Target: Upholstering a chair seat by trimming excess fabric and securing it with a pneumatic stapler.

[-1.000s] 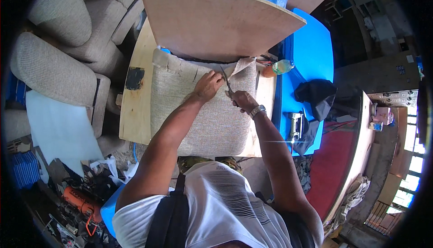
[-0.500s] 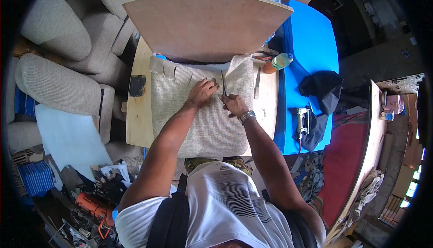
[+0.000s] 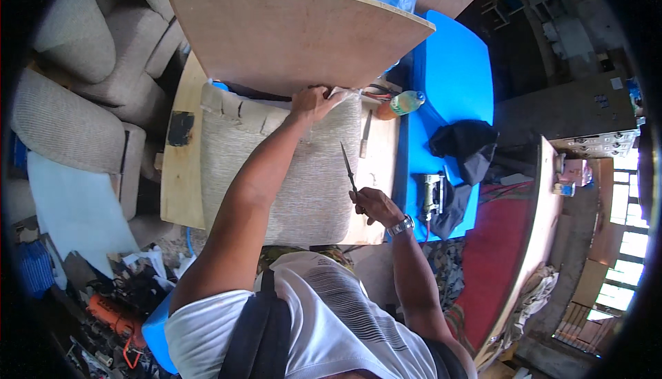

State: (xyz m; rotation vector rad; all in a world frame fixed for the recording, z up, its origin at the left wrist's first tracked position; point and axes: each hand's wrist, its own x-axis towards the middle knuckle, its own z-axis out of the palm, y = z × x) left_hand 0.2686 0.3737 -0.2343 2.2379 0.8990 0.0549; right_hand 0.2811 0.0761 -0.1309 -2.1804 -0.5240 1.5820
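Observation:
Beige woven upholstery fabric point(image 3: 303, 179) covers a cushion-shaped piece in front of me, with several snips along its far edge. My left hand point(image 3: 314, 105) reaches to that far edge, its fingers closed on the fabric flap close to the upright board; the fingertips are partly hidden. Off the fabric's right side, my right hand point(image 3: 378, 207) holds a pair of scissors point(image 3: 348, 167). Their blades look closed and point away from me, above the fabric.
A curved wooden board point(image 3: 296, 38) stands beyond the fabric. To the right are a flat metal tool point(image 3: 365, 134), a bottle of orange liquid point(image 3: 400, 105), and a staple gun point(image 3: 433, 196) with black cloth point(image 3: 463, 146) on a blue surface. Beige sofa parts point(image 3: 65, 120) stand left.
My right hand has drawn the scissors back toward me and right, away from the fabric's edge. My left hand has moved farther away, to the flap by the board. The view has shifted.

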